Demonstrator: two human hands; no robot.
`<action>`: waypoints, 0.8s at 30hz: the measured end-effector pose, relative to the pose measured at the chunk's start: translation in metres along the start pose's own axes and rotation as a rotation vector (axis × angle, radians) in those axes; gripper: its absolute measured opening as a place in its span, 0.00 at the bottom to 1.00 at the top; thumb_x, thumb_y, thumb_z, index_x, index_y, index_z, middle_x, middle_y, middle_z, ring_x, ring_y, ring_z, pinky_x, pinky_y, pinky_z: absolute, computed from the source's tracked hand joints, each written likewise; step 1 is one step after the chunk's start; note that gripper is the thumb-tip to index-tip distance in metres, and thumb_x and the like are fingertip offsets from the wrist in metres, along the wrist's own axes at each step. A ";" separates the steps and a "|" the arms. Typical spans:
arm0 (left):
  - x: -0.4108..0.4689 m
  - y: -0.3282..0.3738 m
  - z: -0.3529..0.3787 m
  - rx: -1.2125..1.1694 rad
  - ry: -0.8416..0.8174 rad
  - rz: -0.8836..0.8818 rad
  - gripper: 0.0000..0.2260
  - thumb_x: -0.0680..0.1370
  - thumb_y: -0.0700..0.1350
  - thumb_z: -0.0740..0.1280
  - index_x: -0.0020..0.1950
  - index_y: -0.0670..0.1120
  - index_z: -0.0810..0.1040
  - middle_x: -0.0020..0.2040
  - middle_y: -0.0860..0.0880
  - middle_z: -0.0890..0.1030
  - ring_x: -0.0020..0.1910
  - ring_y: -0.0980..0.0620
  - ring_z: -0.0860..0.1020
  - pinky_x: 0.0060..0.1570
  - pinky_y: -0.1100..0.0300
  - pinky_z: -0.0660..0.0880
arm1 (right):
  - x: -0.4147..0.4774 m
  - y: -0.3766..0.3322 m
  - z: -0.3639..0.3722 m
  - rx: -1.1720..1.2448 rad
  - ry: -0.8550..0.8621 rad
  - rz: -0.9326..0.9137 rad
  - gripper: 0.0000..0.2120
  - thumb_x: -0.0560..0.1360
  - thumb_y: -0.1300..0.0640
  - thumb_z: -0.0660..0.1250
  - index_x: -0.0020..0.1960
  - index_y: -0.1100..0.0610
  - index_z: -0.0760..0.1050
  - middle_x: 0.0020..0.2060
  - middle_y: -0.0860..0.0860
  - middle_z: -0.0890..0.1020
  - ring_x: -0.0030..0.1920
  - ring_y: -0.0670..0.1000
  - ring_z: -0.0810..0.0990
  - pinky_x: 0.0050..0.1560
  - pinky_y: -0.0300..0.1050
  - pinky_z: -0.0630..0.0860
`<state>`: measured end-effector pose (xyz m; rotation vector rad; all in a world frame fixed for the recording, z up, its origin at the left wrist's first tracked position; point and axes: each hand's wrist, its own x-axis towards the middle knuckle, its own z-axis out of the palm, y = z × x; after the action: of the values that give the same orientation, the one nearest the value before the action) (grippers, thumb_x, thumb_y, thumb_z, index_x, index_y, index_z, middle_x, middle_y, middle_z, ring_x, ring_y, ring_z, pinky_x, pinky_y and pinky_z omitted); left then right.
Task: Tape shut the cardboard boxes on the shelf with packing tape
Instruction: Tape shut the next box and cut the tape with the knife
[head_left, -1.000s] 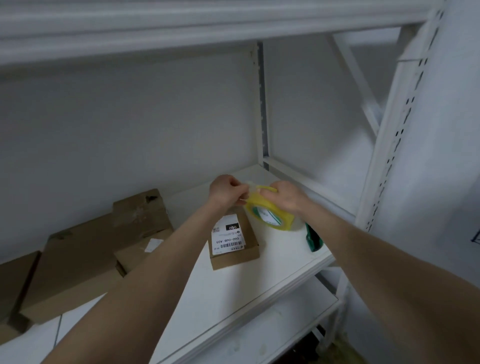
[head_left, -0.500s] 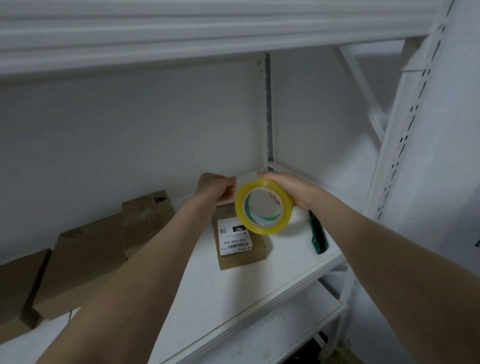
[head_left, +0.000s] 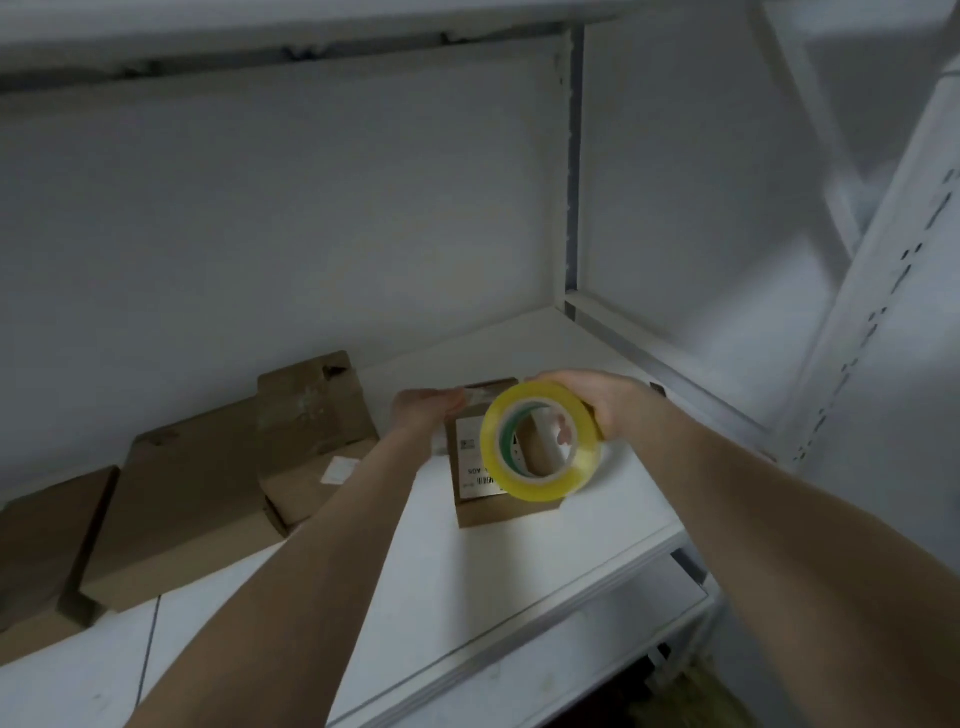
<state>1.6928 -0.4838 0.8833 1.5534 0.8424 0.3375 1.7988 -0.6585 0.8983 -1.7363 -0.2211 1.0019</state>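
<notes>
A small cardboard box (head_left: 480, 512) with a white barcode label lies on the white shelf (head_left: 467, 582). My right hand (head_left: 605, 402) grips a yellow roll of packing tape (head_left: 540, 441) above the box, the roll's hole facing me. My left hand (head_left: 423, 408) pinches the clear free end of the tape (head_left: 480, 393) over the box's far edge. The strip runs between both hands.
Several larger cardboard boxes (head_left: 182, 509) lie stacked at the left of the shelf. A white upright post (head_left: 569, 171) stands at the back corner, a perforated post (head_left: 883, 291) at the right. A lower shelf (head_left: 545, 675) shows below.
Both hands moved down and toward me with the roll, which now hangs over the labelled box. The tape strip between the hands has lengthened. The green tool at the right is hidden now.
</notes>
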 end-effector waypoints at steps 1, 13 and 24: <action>0.001 -0.002 0.001 -0.012 -0.023 -0.040 0.06 0.75 0.41 0.72 0.47 0.39 0.79 0.46 0.46 0.81 0.38 0.53 0.78 0.36 0.64 0.76 | 0.004 0.002 -0.001 0.009 -0.001 0.011 0.09 0.75 0.51 0.70 0.50 0.57 0.80 0.40 0.55 0.81 0.29 0.50 0.79 0.30 0.41 0.77; -0.028 -0.015 0.007 -0.014 -0.254 -0.149 0.06 0.76 0.42 0.69 0.51 0.40 0.77 0.51 0.42 0.82 0.45 0.48 0.80 0.57 0.37 0.71 | -0.040 0.018 -0.005 -0.091 -0.126 0.065 0.06 0.79 0.63 0.64 0.45 0.59 0.78 0.32 0.60 0.80 0.20 0.47 0.73 0.27 0.39 0.76; -0.055 0.001 -0.012 0.036 -0.234 0.020 0.06 0.76 0.43 0.68 0.40 0.48 0.75 0.37 0.50 0.78 0.39 0.56 0.75 0.53 0.52 0.69 | -0.077 -0.007 0.002 -0.097 -0.044 0.048 0.15 0.77 0.45 0.67 0.47 0.58 0.79 0.39 0.55 0.84 0.38 0.52 0.83 0.45 0.47 0.81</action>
<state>1.6471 -0.5124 0.9008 1.5997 0.6539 0.1514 1.7507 -0.6991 0.9442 -1.8159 -0.2615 1.0801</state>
